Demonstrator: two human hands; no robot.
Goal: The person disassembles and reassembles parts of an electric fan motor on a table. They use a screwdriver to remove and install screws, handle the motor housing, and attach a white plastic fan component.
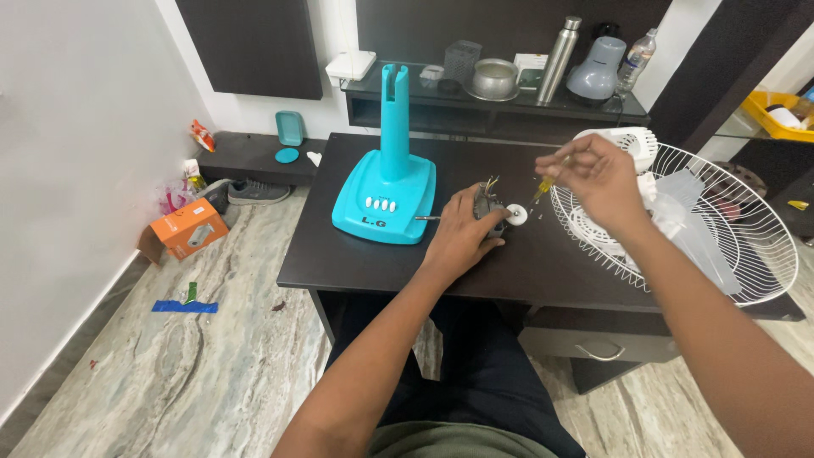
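Left hand [462, 233]: grip closed around small motor part [490, 208] | right hand [598, 174]: grip pinching yellow-handled screwdriver [543, 187]

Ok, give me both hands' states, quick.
Left hand: closed on the small grey motor part on the dark table.
Right hand: pinching a yellow-handled screwdriver.

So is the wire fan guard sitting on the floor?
No, the wire fan guard lies on the dark table, to the right of the right hand.
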